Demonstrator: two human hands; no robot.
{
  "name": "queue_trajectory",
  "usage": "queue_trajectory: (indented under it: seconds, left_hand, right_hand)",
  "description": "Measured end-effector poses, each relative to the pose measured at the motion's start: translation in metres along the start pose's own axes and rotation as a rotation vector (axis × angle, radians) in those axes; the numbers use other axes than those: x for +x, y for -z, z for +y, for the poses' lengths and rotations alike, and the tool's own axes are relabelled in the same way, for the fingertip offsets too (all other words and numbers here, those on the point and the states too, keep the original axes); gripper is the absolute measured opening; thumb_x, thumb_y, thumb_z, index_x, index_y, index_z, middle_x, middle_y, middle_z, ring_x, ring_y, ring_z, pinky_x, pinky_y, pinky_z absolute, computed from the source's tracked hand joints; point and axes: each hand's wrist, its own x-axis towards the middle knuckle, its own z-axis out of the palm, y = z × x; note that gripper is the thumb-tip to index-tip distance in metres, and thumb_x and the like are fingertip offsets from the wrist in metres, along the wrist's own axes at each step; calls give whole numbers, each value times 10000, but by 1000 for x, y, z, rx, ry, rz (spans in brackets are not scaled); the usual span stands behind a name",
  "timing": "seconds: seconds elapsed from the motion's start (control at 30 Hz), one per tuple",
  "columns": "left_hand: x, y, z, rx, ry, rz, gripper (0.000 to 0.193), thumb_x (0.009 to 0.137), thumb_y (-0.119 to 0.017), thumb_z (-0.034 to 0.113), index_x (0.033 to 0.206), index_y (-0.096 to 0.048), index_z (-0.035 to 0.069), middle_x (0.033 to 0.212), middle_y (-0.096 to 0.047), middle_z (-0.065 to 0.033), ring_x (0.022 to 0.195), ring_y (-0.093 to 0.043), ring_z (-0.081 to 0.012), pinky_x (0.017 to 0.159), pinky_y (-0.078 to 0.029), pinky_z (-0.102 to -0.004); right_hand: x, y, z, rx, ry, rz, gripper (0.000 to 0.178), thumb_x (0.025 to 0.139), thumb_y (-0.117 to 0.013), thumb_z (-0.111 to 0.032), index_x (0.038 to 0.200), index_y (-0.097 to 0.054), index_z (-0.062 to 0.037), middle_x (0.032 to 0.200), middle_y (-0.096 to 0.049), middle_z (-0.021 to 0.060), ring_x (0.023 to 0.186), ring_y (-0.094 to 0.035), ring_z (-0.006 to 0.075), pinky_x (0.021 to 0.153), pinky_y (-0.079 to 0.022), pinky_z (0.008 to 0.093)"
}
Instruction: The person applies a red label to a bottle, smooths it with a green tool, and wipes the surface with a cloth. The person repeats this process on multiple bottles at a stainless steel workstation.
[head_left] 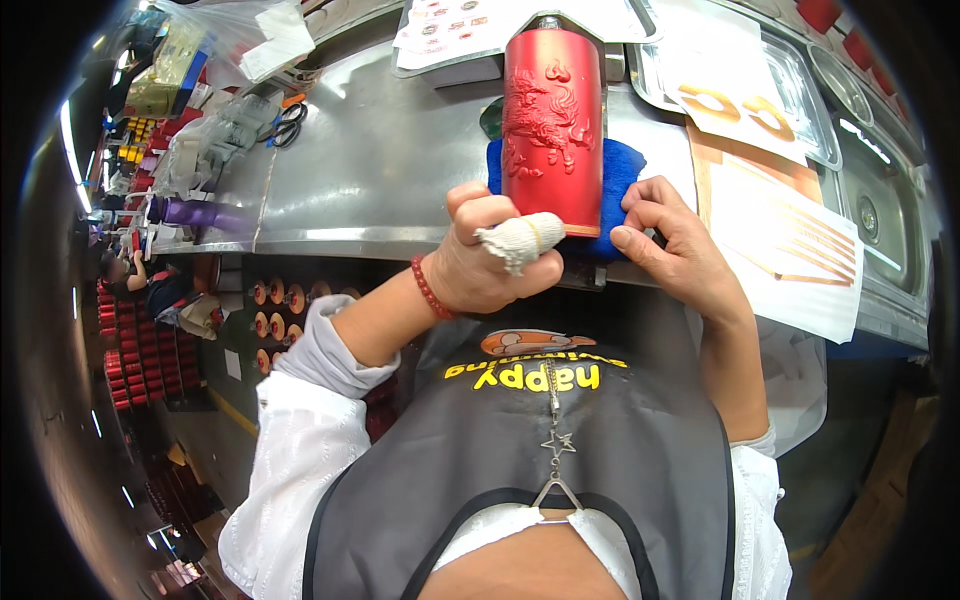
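A red metal bottle [553,130] with a raised beast relief rests on a folded blue cloth [625,165], its neck pointing away from me and its gold-rimmed base nearest. My left hand [495,245] is curled at the bottle's lower left side. One of its fingers wears a white knit finger cover [525,240], which lies across the bottle's lower edge. What the curled fingers hold, if anything, is hidden. Just right of the base, my right hand [680,245] has its bent fingers and thumb closed at the cloth's edge, apart from the bottle.
A metal worktable [375,150] runs across, its front edge close to me. Scissors [288,125] and plastic bags lie left; a purple object [195,212] is at the edge. Right are papers with gold strips [810,240], metal trays [650,85] and a sink [890,215].
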Motion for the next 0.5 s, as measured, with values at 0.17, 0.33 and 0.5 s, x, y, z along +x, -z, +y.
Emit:
queue_trajectory:
  seconds: [0.17,0.33,0.5]
  left_hand:
    - [16,-6,0,3,-90,-62,254,669,-742,214,905,-677,280,1112,-623,79,1064,-448,-180,874,-352,-421]
    - [43,-1,-1,-27,-140,-181,218,870,-637,228,1086,-658,243,1064,-631,63,1176,-527,-178,1074,-308,-499]
    - [4,8,-1,-303,209,-21,303,887,-681,108,1174,-628,190,1174,-677,-31,1195,-614,-268,1198,-239,-554]
  right_hand:
    - [-1,0,3,8,20,8,232,932,-706,-196,889,-603,8,1026,-509,88,953,-509,202,833,-440,309]
    - [-2,1,11,-7,62,29,207,927,-701,-178,897,-612,6,1045,-529,96,973,-527,218,861,-446,315]
    - [-7,-9,-9,-142,131,76,169,869,-737,-134,893,-621,-13,1066,-540,117,1028,-529,281,911,-445,362]
